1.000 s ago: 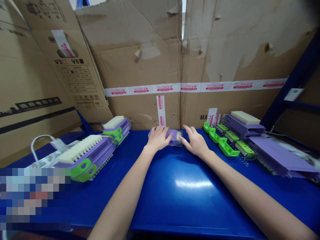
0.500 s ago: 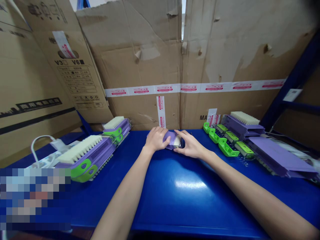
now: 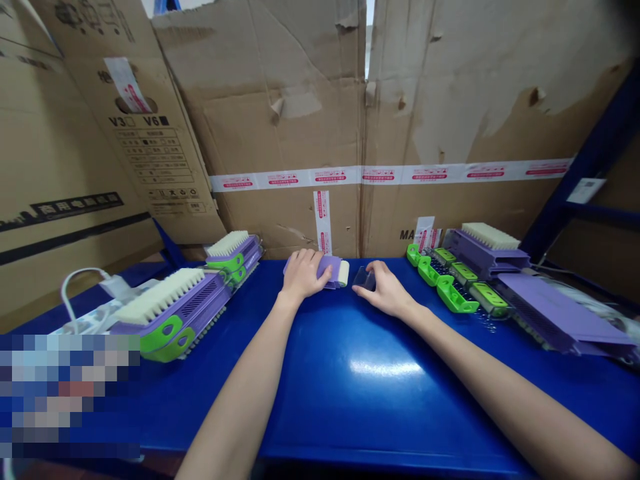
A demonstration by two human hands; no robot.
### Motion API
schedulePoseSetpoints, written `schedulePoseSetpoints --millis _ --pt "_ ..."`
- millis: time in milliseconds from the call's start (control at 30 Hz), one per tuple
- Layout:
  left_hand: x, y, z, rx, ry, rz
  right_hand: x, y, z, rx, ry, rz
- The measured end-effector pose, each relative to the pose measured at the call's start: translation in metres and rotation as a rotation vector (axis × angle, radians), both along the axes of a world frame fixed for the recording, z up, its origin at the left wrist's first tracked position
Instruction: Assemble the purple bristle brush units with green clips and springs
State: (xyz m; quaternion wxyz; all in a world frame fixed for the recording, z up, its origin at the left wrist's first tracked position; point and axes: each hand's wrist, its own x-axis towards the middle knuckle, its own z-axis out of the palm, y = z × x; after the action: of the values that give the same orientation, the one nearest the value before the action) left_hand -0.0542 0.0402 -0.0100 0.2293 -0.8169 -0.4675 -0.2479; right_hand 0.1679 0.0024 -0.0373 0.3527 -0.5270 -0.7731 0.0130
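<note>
Leftward, purple cases [image 3: 205,300] bear cream bristles [image 3: 160,294]; mid-way along the glossy blue desk [image 3: 340,413], the left hand [image 3: 304,273] clasps a smooth purple block [image 3: 330,272]; just beside it, the right hand [image 3: 389,291] pinches a see-through plastic cover [image 3: 363,278]; curved green pieces [image 3: 454,297] lie rightward.

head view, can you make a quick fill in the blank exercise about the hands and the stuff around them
1. The left hand holds a casing that is ____ in colour.
2. The hand holding the see-through cover is the person's ____ one.
3. The tabletop is ____ in colour.
4. The upright sheets behind it are made of ____.

Missing words: purple; right; blue; cardboard
</note>
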Motion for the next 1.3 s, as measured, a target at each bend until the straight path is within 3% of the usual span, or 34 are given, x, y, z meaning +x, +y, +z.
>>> schedulePoseSetpoints --millis 233,533,800,1000,1133,1300 --pt "0.001 0.005 -0.006 0.055 -0.006 0.011 0.001 0.002 -0.002 -0.08 -0.152 -0.183" --pt "0.001 0.011 -0.013 0.101 0.011 0.026 0.01 0.002 0.0 -0.23 -0.189 -0.27" --pt "0.001 0.011 -0.011 0.075 0.003 0.015 0.02 -0.006 0.006 -0.225 -0.325 -0.396" --pt "0.0 0.012 -0.009 0.057 -0.044 -0.004 0.029 -0.009 0.008 -0.264 -0.348 -0.396" --pt "-0.001 0.01 -0.007 0.044 -0.05 -0.009 0.029 -0.011 0.01 -0.276 -0.34 -0.391" --pt "0.001 0.004 -0.005 0.007 -0.025 0.018 0.03 -0.012 0.015 -0.176 -0.203 -0.497"
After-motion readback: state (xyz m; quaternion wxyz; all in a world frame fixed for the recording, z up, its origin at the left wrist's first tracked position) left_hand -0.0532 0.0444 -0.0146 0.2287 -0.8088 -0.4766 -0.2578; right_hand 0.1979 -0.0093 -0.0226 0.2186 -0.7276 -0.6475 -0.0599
